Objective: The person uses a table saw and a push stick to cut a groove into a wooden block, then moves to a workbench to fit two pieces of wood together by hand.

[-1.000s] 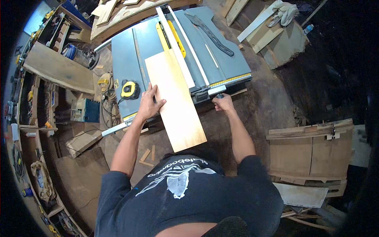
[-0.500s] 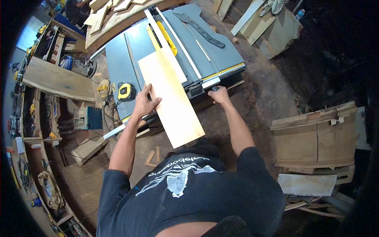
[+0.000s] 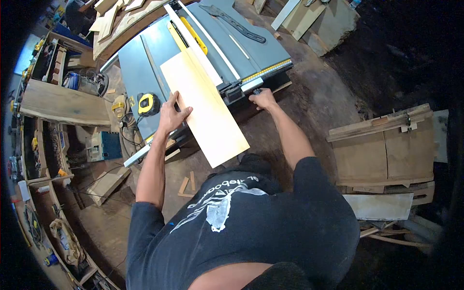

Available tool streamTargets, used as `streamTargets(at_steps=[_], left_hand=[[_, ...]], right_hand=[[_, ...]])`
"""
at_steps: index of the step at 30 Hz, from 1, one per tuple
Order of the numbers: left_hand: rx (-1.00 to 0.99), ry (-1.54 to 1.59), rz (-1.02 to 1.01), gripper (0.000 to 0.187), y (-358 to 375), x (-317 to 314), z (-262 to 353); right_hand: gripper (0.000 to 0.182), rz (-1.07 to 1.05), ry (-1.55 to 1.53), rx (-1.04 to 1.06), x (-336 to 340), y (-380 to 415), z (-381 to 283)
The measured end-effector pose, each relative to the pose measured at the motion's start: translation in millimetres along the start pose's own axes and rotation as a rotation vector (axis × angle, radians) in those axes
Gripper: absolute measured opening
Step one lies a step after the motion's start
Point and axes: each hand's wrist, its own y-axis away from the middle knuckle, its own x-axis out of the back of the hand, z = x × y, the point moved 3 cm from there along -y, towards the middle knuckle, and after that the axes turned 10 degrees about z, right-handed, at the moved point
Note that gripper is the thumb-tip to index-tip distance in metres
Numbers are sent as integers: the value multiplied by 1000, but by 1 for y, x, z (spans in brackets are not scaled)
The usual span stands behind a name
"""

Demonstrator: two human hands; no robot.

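Note:
A pale wooden board (image 3: 203, 104) lies on the grey table saw (image 3: 150, 72), its near end jutting past the front edge toward my body. My left hand (image 3: 172, 116) grips the board's left edge, thumb on the top face. My right hand (image 3: 263, 99) is closed around a dark knob (image 3: 257, 91) at the saw's front rail, below the yellow scale (image 3: 268, 70). The long rip fence (image 3: 197, 46) runs along the board's right side. A yellow tape measure (image 3: 148, 104) rests on the saw table, left of my left hand.
A black push stick (image 3: 234, 23) lies on the saw's right side. Wood offcuts (image 3: 108, 21) cover a bench behind. At left are a wide slab (image 3: 63, 102), a teal case (image 3: 104, 146) and shelves of tools. Panels (image 3: 384, 152) stand at right; small offcuts (image 3: 186, 186) lie on the floor.
The camera view has shifted, so the saw and board appear farther up and left. Both hands keep their holds, the left on the board and the right on the knob.

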Motion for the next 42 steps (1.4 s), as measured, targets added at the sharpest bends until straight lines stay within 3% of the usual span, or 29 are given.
streamTargets(at_steps=[4, 7, 9, 17, 24, 31, 32, 33, 35, 39, 42], left_hand=[[-47, -59, 21, 87, 0, 2, 3], [27, -50, -61, 86, 0, 1, 5], [-45, -51, 12, 88, 0, 1, 1], [-27, -27, 1, 87, 0, -1, 0], [45, -6, -76, 85, -1, 4, 6], [42, -7, -9, 86, 0, 1, -1], [48, 20, -31, 86, -1, 1, 0], [52, 47, -51, 86, -2, 2, 0], [38, -33, -35, 88, -1, -5, -14], [37, -20, -54, 92, -3, -2, -11], [11, -56, -75, 93, -1, -3, -12]], right_hand=[[28, 19, -55, 2, -4, -2, 4], [27, 22, -57, -5, 0, 3, 0], [27, 14, -50, -17, 0, 4, -2], [34, 35, -85, -23, 4, 13, -7], [29, 12, -10, 16, -1, 5, 0], [26, 27, -11, 55, 0, 1, 0], [50, -61, 42, 27, -3, -7, 5], [50, -71, 51, 45, -2, -6, 0], [22, 69, -38, 87, 1, 6, -5], [25, 64, -75, 5, -2, 4, 0], [25, 78, -111, 67, -4, 13, 4]])
